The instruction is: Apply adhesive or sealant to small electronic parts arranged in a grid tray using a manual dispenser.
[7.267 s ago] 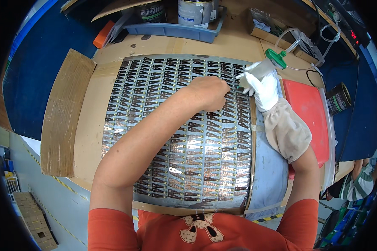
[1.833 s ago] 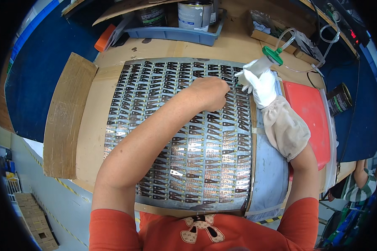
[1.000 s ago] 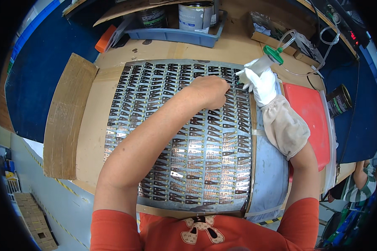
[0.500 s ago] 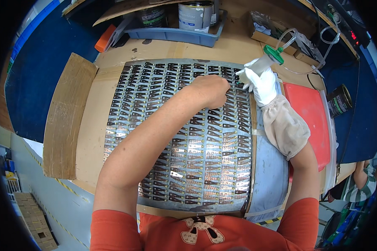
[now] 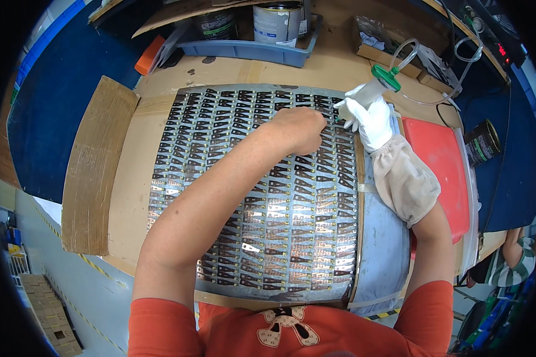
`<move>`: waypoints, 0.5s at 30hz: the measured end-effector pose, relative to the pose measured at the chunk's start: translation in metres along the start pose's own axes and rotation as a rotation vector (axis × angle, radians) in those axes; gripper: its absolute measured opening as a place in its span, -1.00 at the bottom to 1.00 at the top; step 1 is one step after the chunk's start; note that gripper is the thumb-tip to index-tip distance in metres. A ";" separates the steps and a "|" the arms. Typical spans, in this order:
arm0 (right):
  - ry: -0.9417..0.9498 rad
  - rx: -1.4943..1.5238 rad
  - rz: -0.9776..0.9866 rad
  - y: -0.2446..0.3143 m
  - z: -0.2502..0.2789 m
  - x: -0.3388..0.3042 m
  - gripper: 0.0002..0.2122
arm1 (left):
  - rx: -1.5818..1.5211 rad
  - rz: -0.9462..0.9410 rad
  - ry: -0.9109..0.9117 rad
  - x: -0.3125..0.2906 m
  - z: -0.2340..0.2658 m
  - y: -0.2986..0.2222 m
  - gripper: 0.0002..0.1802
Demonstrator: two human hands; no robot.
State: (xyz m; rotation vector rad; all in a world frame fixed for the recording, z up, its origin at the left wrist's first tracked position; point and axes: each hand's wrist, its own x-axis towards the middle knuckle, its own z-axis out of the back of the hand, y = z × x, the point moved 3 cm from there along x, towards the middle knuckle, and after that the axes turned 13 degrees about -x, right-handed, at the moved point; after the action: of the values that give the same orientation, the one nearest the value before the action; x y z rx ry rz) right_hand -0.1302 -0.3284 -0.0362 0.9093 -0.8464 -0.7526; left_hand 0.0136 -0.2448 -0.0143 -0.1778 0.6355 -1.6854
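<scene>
A metal plate lies before me, covered with columns of small dark wedge-shaped metal pieces, each with a yellowish dot at one end. My bare left hand is closed over the plate's upper right part; its fingertips are turned away, so what they pinch is hidden. My right hand, in a white glove with a beige cuff, grips a translucent dispensing syringe with a green cap and a clear air tube. The syringe leans down leftward, its tip close to the plate's upper right corner and the left fingertips.
A blue-grey tray with tins stands at the back. Right of the plate lie a bluish cloth-like sheet and a red flat sheet. A cardboard strip stands at left. An open tin sits far right, and another person's arm shows beyond.
My right hand and the syringe have shifted very slightly left, the green cap moving with them. My left hand stays in nearly the same place.
</scene>
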 end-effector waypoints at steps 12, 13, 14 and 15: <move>0.000 -0.021 -0.007 0.000 0.000 0.000 -0.79 | 0.010 0.009 0.006 0.001 0.000 0.000 -0.55; -0.006 -0.010 -0.008 -0.001 0.000 0.000 -0.79 | 0.006 0.009 0.009 0.000 0.000 0.000 -0.55; -0.006 -0.010 -0.007 -0.001 0.000 0.000 -0.79 | 0.002 0.008 0.013 0.000 0.001 -0.001 -0.55; -0.019 0.019 -0.003 -0.001 0.000 0.000 -0.79 | 0.002 0.007 0.013 0.000 0.000 -0.001 -0.55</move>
State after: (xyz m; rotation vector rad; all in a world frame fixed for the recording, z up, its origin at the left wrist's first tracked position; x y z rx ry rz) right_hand -0.1307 -0.3291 -0.0369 0.9212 -0.8703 -0.7582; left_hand 0.0131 -0.2450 -0.0138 -0.1627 0.6437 -1.6814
